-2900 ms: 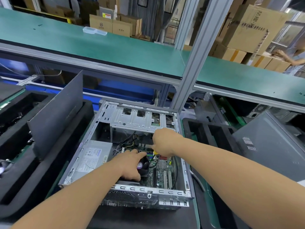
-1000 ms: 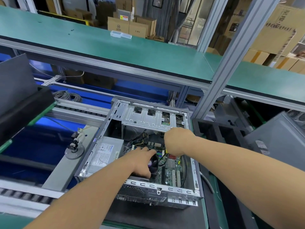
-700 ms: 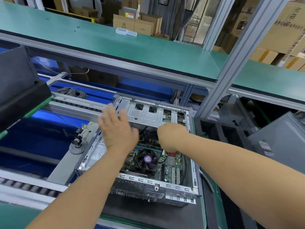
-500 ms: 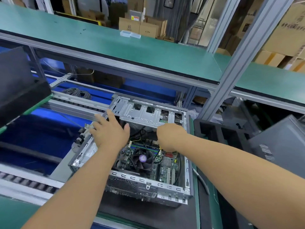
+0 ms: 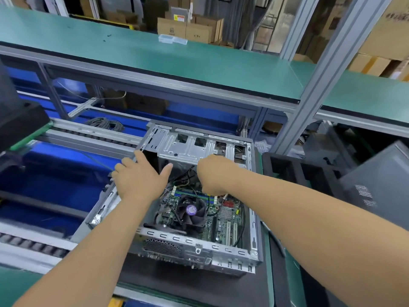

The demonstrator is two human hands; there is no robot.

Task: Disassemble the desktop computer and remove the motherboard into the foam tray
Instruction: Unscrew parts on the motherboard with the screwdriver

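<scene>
Your left hand (image 5: 141, 180) has lifted off the fan (image 5: 190, 210), fingers spread wide at frame centre; your right hand (image 5: 213, 173) stays curled among cables, its grip hidden; the motherboard (image 5: 223, 218) remains inside

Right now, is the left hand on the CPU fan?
No: the left hand is spread over the case's left side, and the CPU fan is uncovered.

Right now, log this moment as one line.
left hand: open over case's left edge | right hand: curled inside computer case, grasp hidden | motherboard: still in case
</scene>
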